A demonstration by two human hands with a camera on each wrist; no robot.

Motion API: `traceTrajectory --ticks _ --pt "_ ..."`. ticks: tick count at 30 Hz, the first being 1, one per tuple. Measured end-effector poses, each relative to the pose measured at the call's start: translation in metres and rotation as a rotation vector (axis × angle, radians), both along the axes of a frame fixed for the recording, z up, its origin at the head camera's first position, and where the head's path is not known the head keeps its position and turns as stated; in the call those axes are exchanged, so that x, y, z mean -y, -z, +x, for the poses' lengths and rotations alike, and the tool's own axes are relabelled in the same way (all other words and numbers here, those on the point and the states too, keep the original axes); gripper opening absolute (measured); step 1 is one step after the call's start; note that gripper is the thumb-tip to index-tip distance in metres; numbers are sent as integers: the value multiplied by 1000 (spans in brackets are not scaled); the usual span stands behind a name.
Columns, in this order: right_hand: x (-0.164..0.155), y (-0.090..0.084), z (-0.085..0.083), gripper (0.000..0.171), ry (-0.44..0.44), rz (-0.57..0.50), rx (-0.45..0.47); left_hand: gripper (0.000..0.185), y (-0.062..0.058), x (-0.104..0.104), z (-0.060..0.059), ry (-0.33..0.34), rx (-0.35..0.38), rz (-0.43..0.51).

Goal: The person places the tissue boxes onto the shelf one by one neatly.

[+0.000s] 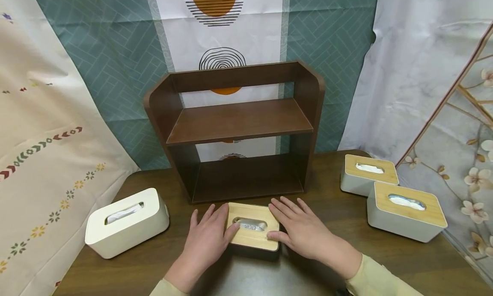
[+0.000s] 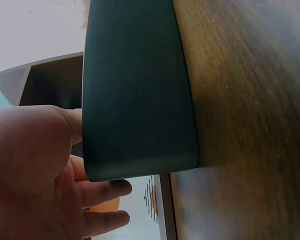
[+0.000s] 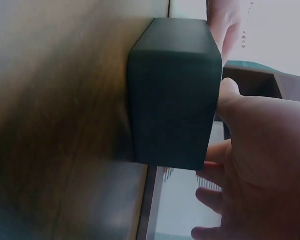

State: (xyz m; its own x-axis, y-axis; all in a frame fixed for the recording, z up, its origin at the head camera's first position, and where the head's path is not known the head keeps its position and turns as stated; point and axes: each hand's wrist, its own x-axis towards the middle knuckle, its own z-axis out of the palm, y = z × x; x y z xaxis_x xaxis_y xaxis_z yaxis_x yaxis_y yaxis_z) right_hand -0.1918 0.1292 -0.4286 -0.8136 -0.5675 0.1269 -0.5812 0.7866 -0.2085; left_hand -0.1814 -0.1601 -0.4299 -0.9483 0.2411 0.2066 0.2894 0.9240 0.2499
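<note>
A dark tissue box (image 1: 250,241) with a pale wooden lid sits on the table before the shelf, a printed wrapper showing through its oval slot. My left hand (image 1: 206,239) rests along the lid's left edge, thumb on the wood and fingers extended. On the opposite end, my right hand (image 1: 304,228) touches the lid's right edge with straight fingers, its thumb also on top. From the left wrist, the dark box wall (image 2: 135,90) fills the middle, beside the left palm (image 2: 25,160). The right wrist view shows the box's other end (image 3: 172,105) and the right hand (image 3: 265,165).
A brown two-tier shelf (image 1: 246,118) stands behind the box. To the left lies a white tissue box (image 1: 131,227). Two grey tissue boxes with wooden lids, a rear one (image 1: 352,182) and a front one (image 1: 400,221), stand at the right. Patterned cloths (image 1: 115,65) hang around the table.
</note>
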Motion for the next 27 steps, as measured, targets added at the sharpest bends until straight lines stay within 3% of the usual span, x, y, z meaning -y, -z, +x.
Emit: traceTrajectory --ticks 13,27 --pt "-8 -4 -27 80 -27 -1 82 63 8 -6 -16 -13 -49 -6" --pt "-12 0 -41 78 -20 -50 124 66 10 -8 -24 -18 -44 3"
